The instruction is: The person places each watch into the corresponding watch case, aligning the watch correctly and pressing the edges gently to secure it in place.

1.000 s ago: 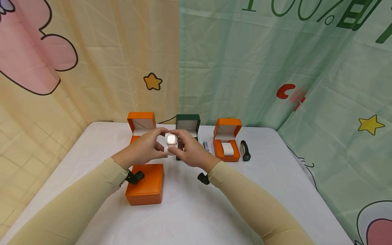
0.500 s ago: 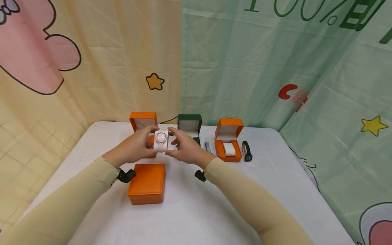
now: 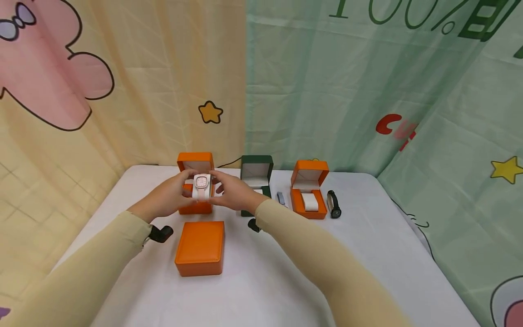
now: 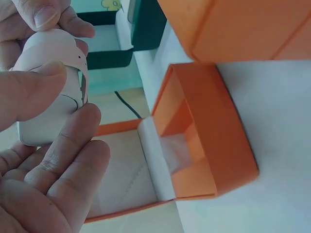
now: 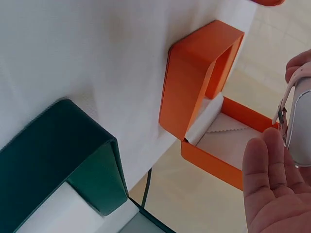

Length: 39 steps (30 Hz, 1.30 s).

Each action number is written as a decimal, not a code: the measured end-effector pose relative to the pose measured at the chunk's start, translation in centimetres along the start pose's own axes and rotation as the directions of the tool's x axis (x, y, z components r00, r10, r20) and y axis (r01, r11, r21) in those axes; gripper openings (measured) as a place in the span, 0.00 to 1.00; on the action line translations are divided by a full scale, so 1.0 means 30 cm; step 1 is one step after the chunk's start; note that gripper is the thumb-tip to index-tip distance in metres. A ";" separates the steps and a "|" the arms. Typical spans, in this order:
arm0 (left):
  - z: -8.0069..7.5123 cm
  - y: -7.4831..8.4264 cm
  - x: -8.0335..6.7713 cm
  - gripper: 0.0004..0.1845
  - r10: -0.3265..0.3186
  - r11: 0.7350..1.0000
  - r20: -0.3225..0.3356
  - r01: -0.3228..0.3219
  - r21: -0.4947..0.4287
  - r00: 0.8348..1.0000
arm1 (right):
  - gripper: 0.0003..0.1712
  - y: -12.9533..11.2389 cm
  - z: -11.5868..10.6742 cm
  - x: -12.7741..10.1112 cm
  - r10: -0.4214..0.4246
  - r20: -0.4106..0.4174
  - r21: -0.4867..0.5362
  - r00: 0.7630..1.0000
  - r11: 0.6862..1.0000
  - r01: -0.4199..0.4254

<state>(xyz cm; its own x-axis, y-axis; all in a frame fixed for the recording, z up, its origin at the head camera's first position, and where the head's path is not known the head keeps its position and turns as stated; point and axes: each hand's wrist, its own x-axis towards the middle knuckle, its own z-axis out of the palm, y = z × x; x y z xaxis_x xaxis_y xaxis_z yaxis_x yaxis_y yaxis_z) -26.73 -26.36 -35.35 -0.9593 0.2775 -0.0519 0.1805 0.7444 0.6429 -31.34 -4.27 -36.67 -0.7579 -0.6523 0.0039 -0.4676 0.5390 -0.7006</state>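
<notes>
Gripping the pink watch (image 3: 202, 183), both hands hover above the open orange box (image 3: 195, 205).

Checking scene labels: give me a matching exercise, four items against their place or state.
Items:
1. pink watch on its white cushion
2. green box
3. closed orange box
4. black watch

States:
a. lying loose on the table, far right
b. held between both hands
c. nearest the person, lid shut
d. open, middle of the back row

Pairs: 1-b, 2-d, 3-c, 4-a
</notes>
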 end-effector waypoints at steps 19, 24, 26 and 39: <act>-0.013 -0.146 0.082 0.43 -0.096 0.995 0.047 0.094 0.037 0.994 | 0.44 0.010 0.100 0.182 0.102 -0.013 -0.179 0.995 0.978 -0.103; 0.016 -0.174 0.102 0.44 -0.128 0.990 0.068 0.123 0.072 0.989 | 0.43 0.031 0.126 0.194 0.136 -0.003 -0.194 0.991 0.972 -0.134; 0.028 -0.184 0.109 0.45 -0.130 0.988 0.070 0.124 0.090 0.989 | 0.42 0.039 0.134 0.197 0.144 0.001 -0.205 0.990 0.969 -0.141; 0.028 -0.191 0.123 0.45 -0.110 0.975 0.067 0.095 0.201 0.992 | 0.37 0.073 0.163 0.218 0.118 -0.002 -0.249 0.993 0.962 -0.115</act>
<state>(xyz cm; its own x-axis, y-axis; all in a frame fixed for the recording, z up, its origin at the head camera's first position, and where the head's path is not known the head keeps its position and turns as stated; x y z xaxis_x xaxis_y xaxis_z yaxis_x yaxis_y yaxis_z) -31.13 -29.09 -39.88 -0.9567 0.2339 -0.1734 0.1289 0.8742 0.4682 -35.10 -9.98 -41.67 -0.8086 -0.5833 -0.0775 -0.4762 0.7260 -0.4962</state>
